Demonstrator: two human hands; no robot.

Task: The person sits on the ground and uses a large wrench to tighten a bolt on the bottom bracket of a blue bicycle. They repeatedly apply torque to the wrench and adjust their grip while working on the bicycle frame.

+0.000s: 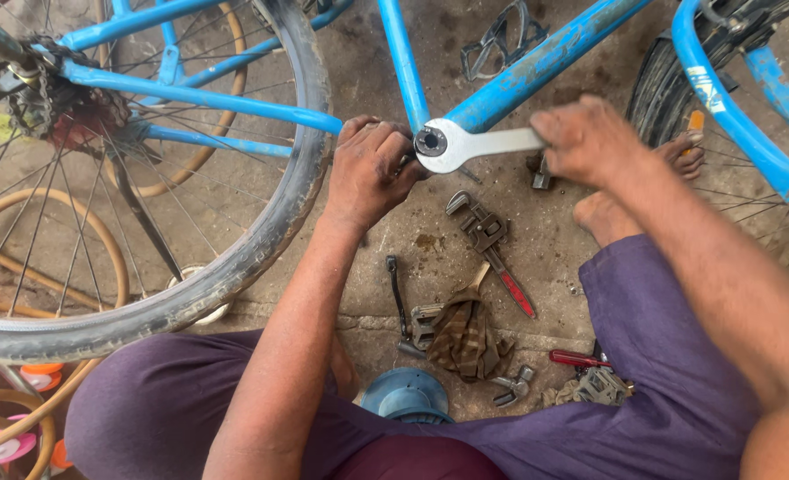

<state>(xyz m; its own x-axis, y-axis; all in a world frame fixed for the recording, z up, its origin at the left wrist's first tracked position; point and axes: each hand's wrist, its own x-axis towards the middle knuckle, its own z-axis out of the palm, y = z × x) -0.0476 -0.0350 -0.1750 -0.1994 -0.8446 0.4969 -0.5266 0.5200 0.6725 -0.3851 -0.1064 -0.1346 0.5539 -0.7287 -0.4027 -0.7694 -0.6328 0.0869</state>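
A blue bicycle frame (536,67) stands in front of me, its bottom bracket (430,140) at the middle of the view. A flat white spanner (474,144) sits with its ring end on the bracket. My right hand (585,138) is closed on the spanner's handle at the right. My left hand (372,169) grips the frame and bracket from the left side, touching the spanner's ring end. The rear wheel (261,240) with its worn grey tyre lies to the left of my left arm.
On the dirty concrete floor lie a pipe wrench with a red handle (492,249), a crank arm (397,298), a brown rag (465,338), a red-handled tool (581,358), a pedal (600,387) and a blue round cap (408,396). Tan rims (110,258) lie at left. A second tyre (656,84) stands at right.
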